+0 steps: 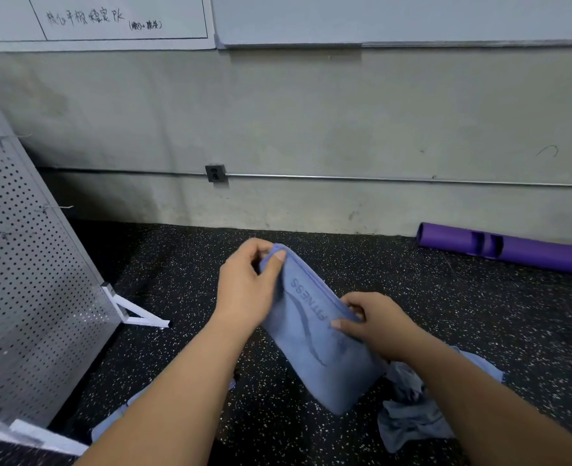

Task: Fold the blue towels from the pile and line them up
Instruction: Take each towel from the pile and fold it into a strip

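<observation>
Speckled floor [412,290]; hands pinch folded blue "FITNESS" towel [314,338].

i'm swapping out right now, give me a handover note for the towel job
The left hand pinches one top corner of the towel, the right hand the other.
It hangs between them, logo showing.
The pile lies crumpled under the right arm.
A blue cloth by the left arm, maybe done: mostly hidden, fold unclear.
Left: finish this fold, lay it down, do the pile.
</observation>
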Tool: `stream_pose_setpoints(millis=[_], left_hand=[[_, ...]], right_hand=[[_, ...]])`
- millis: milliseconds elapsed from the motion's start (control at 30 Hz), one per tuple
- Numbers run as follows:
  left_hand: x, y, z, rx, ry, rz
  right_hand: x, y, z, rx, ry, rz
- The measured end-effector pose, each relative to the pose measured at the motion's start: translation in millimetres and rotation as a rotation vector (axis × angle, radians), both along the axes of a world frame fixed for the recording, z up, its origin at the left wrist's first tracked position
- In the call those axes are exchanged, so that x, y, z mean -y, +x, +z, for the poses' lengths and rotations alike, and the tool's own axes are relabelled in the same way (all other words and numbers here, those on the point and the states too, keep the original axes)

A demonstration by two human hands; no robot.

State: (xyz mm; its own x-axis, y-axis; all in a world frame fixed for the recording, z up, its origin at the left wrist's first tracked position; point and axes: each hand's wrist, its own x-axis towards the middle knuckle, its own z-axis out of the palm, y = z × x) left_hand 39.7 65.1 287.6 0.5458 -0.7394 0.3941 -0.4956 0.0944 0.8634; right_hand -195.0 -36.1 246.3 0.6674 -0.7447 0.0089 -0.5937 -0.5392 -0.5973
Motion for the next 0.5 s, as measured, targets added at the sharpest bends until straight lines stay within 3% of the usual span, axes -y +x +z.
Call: stream_pose_setpoints(millis=[133, 333, 500], left_hand=[[1, 22, -4, -0.151, -0.078, 0.158], [2, 36, -10, -0.377, -0.131, 0.261], [3, 35, -10, -0.400, -0.062, 0.342]], right_hand=[[14, -17, 3, -0.016, 0.019, -0.049], [24, -37, 19, 0.149, -0.028, -0.127], [24, -43, 27, 0.334, -0.088, -0.165]])
